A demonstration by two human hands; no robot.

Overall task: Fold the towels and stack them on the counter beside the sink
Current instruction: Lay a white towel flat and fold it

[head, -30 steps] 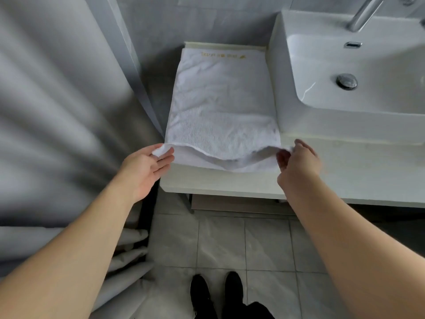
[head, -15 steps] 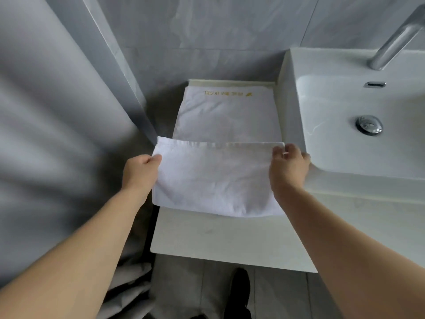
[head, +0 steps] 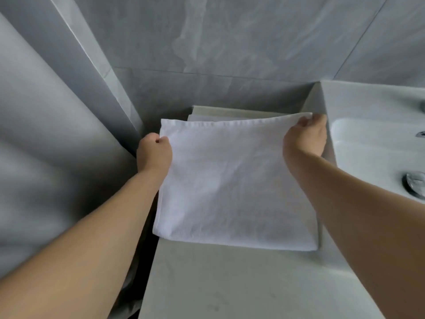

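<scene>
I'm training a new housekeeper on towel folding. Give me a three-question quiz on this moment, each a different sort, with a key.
1. True or false: both hands pinch the far corners of the white towel.
2. Multiple choice: the sink lies on which side of the towel? A) the person's left B) the person's right C) behind the person
3. Fill in: the towel's near folded edge rests on the ____.

Key:
1. True: the left hand and right hand each grip a corner of the far edge.
2. B
3. counter
</scene>
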